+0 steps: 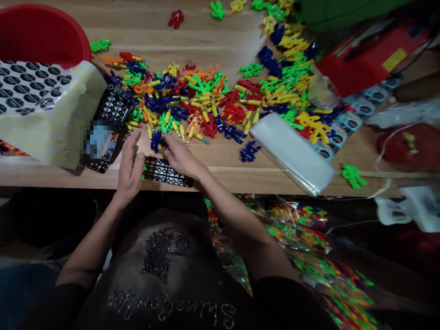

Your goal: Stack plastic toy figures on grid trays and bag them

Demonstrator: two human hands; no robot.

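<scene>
My left hand (130, 167) is upright at the table's front edge, fingers stretched out and thumb apart. Bits of green plastic show beside its palm, partly hidden. My right hand (180, 157) reaches in from the right, its fingertips closed on a dark blue plastic toy figure (156, 141). Beneath that hand lies a black lattice-patterned strip (165, 173), partly covered by the wrist. Just beyond both hands spreads a heap of small plastic figures (206, 101) in red, green, yellow, orange and blue, mixed with yellow sticks.
A red basin (44, 32) and a sticker sheet (44, 91) with black shapes are at left, beside a phone-like object (101, 142). A stack of clear plastic bags (292, 153) lies right of the heap, near a red machine (371, 59). Filled bags (299, 233) sit below the table.
</scene>
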